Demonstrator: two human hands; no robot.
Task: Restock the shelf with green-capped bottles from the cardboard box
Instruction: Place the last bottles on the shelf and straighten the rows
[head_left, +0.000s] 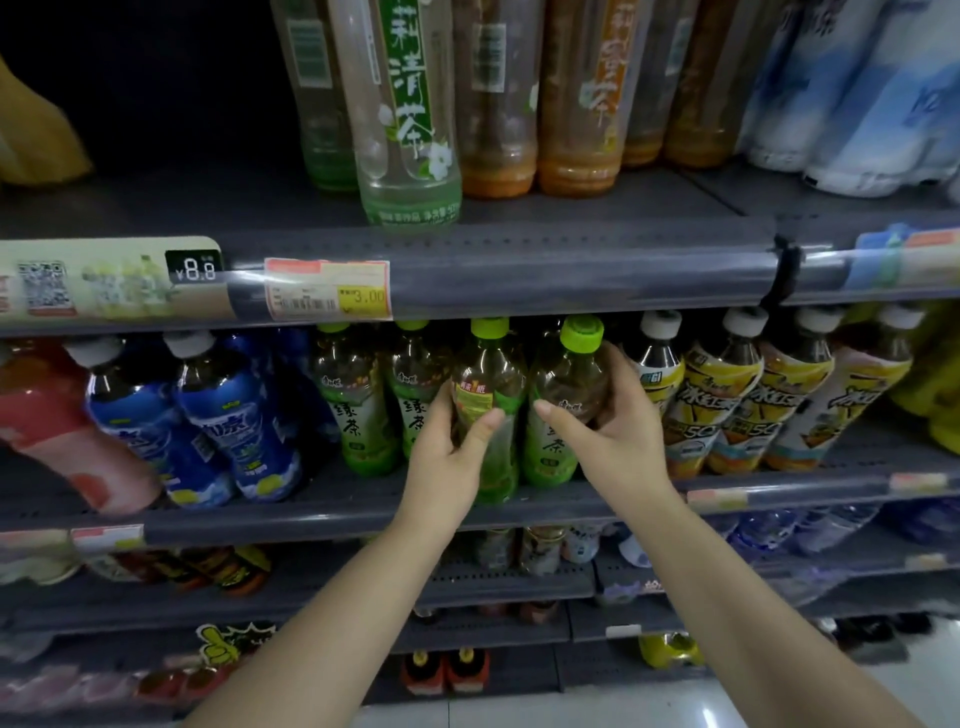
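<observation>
left hand (451, 447): grips left green-capped bottle (491, 410), thumb across its label.
right hand (613, 421): grips right green-capped bottle (563, 405) at the shoulder.
bottle location: both upright on middle shelf (337, 512), front row, beside yellow-labelled bottles (727, 400).

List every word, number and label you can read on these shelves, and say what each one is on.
"¥8.8": black price tag on the upper shelf rail.
"3.00": yellow patch of the orange-edged price label.
"绿茶": green-capped bottles on the middle shelf.
"清茶": tall green-labelled bottle on the upper shelf.
"冰红": yellow-labelled bottles.
Blurred beyond reading: the QR strip, the blue bottles' labels and the lower shelf tags.
</observation>
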